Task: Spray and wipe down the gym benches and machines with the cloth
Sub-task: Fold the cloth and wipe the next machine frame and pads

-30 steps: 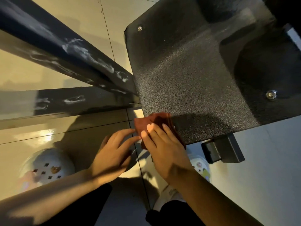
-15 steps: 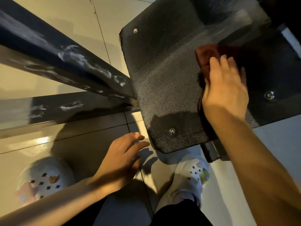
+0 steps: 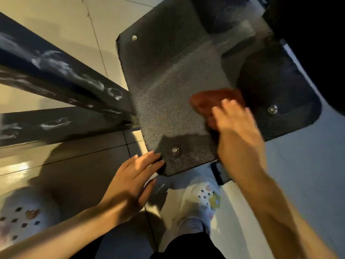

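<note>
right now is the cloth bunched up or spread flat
Bunched up: the cloth sits as a thick crumpled wad under the right hand on the black plate.

The right hand (image 3: 237, 128) is motion-blurred and hides part of the cloth (image 3: 211, 101).

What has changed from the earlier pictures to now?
The right hand carried the red cloth from the plate's near corner up across the black plate, then back toward the middle. The left hand let go of the cloth and now touches the plate's near corner. The white smears on the dark beam stayed.
</note>
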Action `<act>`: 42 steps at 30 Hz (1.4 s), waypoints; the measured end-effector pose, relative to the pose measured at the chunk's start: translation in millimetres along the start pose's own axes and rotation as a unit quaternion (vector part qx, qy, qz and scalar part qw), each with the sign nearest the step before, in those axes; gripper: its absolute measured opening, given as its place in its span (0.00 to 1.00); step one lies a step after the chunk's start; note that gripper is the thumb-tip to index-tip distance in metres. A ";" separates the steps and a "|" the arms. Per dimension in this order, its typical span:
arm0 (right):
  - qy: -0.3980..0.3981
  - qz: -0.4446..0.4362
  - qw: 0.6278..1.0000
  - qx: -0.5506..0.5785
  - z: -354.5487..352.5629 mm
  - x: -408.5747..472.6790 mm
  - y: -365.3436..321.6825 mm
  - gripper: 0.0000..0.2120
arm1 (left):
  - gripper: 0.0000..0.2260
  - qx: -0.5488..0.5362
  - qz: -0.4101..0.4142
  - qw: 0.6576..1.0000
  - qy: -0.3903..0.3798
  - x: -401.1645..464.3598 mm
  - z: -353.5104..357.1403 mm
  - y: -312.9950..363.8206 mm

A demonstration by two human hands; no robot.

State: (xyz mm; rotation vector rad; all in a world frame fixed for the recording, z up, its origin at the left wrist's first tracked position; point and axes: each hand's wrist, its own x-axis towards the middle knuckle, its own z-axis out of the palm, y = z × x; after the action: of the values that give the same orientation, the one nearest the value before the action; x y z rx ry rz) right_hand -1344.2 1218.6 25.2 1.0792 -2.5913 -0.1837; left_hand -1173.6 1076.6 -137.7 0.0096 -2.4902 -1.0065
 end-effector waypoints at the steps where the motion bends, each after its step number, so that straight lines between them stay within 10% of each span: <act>1: 0.027 0.046 0.999 -0.001 -11.6 0.0 18.9 0.23 | 0.19 0.011 0.015 1.000 -0.009 1.0 2.8 1.7; 9: 0.072 0.081 0.992 -0.063 -10.9 -17.6 26.3 0.25 | 0.18 0.020 0.027 0.999 -0.029 0.2 7.7 8.5; 17: -0.134 -0.201 0.970 -0.010 27.2 -54.0 -47.9 0.27 | 0.18 0.067 0.041 0.996 -0.034 0.0 7.0 6.0; 26: 0.015 0.014 0.999 -0.050 -25.9 -13.8 29.6 0.26 | 0.25 0.040 0.048 0.997 -0.038 3.3 0.1 4.0; 30: 0.031 0.023 0.997 -0.065 -17.2 -17.6 18.0 0.25 | 0.13 0.066 0.071 0.995 0.005 16.0 -2.6 -5.1; 42: -0.081 -0.205 0.975 -0.001 38.5 -49.4 -48.6 0.23 | 0.01 0.100 0.124 0.987 0.014 35.0 -11.0 -19.8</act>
State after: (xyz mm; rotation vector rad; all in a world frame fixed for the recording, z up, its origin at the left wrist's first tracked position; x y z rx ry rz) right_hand -1292.6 1219.1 -34.9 1.6531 -2.4689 -0.3838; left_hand -1203.7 1048.8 -129.6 -0.2178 -2.4804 -0.6486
